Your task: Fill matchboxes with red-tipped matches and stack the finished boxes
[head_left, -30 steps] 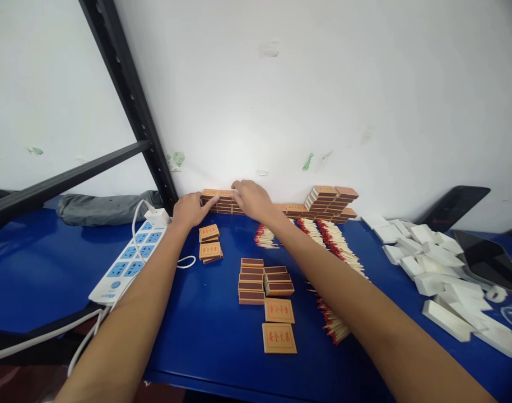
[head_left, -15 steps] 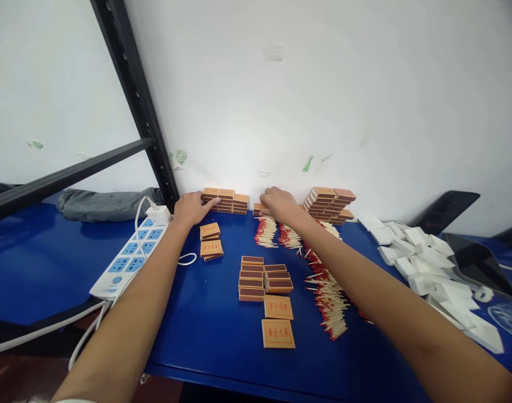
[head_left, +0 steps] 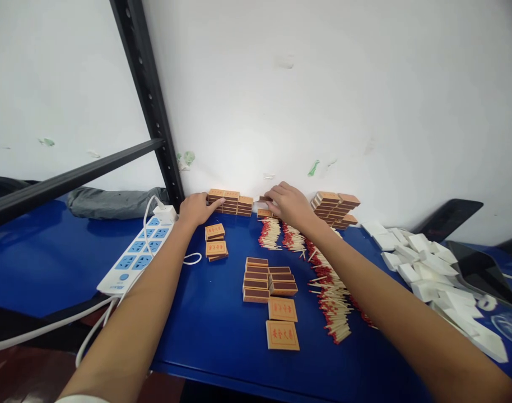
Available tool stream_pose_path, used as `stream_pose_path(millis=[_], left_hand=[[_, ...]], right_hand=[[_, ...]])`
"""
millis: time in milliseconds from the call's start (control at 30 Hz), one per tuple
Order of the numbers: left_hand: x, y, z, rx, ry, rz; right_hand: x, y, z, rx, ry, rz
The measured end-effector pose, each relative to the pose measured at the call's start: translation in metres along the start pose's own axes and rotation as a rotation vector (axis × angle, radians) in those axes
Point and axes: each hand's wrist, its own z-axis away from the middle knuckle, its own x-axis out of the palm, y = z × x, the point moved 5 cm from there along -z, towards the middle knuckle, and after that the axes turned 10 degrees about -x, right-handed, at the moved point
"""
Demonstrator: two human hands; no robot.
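My left hand (head_left: pixel 194 209) is at the left end of a stack of matchboxes (head_left: pixel 231 202) against the wall, thumb stretched along the front and fingertips at the end. A matchbox (head_left: pixel 263 199) is pinched in my right hand (head_left: pixel 287 202), mostly hidden by the fingers. Just below it another matchbox (head_left: pixel 263 213) lies on the blue tabletop (head_left: pixel 209 341). Behind my right wrist rises a leaning matchbox stack (head_left: pixel 334 207). Red-tipped matches (head_left: pixel 329 296) lie in rows under and beside my right forearm.
Mid-table are matchboxes with dark striking sides (head_left: pixel 256 280) and flat labelled matchboxes (head_left: pixel 282 334). Two small piles (head_left: pixel 215 240) sit further left. A white power strip (head_left: pixel 134 254) with cables lies at the left by a black shelf post (head_left: pixel 155 101). White trays (head_left: pixel 428 268) are heaped right.
My right hand has lifted slightly with a matchbox, uncovering the one lying below. My left hand stays at the stack. The whole view has shifted a little.
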Motion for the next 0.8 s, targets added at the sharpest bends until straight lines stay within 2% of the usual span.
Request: stream_pose_path(millis=[133, 300, 500, 700, 800], left_hand=[[0.000, -0.001, 0.000, -0.001, -0.003, 0.002], [0.002, 0.000, -0.002, 0.010, -0.003, 0.002], [0.003, 0.001, -0.002, 0.026, 0.006, 0.003], [0.002, 0.000, -0.002, 0.025, 0.007, -0.002], [0.003, 0.000, -0.002, 0.020, 0.003, -0.003]], right_hand=[[-0.002, -0.004, 0.000, 0.016, 0.089, -0.041], [0.010, -0.014, -0.018, 0.058, 0.050, -0.040], [0.018, -0.025, -0.040, 0.084, 0.064, -0.107], [0.015, -0.013, -0.030, 0.119, 0.061, -0.127], [0.017, -0.004, -0.021, 0.127, -0.004, -0.074]])
